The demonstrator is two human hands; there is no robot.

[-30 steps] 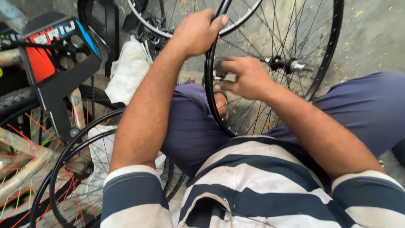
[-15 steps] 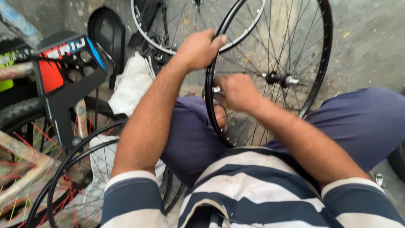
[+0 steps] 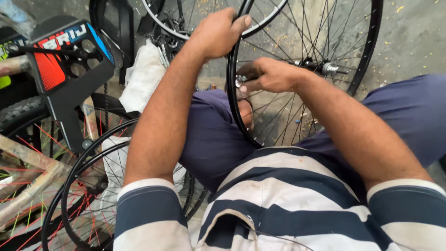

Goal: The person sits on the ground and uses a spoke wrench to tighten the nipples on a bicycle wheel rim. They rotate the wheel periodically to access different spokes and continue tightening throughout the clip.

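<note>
A black spoked bicycle wheel (image 3: pixel 367 51) stands upright between my knees, its hub (image 3: pixel 320 67) to the right of centre. My left hand (image 3: pixel 218 32) grips the wheel's rim at the top left. My right hand (image 3: pixel 269 74) is closed on a small metal tool (image 3: pixel 240 81) at the inner side of the rim, among the spokes. I sit in dark blue trousers and a striped shirt.
A second rim (image 3: pixel 195 30) lies behind the wheel. At the left stand a bicycle with a black, red and blue frame plate (image 3: pixel 69 69), a tyre (image 3: pixel 18 114), wheels with red spokes (image 3: pixel 74 195) and a white cloth (image 3: pixel 141 79). Grey concrete floor (image 3: pixel 413 37) lies to the right.
The view has shifted slightly. My left hand stays on the rim; my right hand has moved a little along the inner rim with the tool.
</note>
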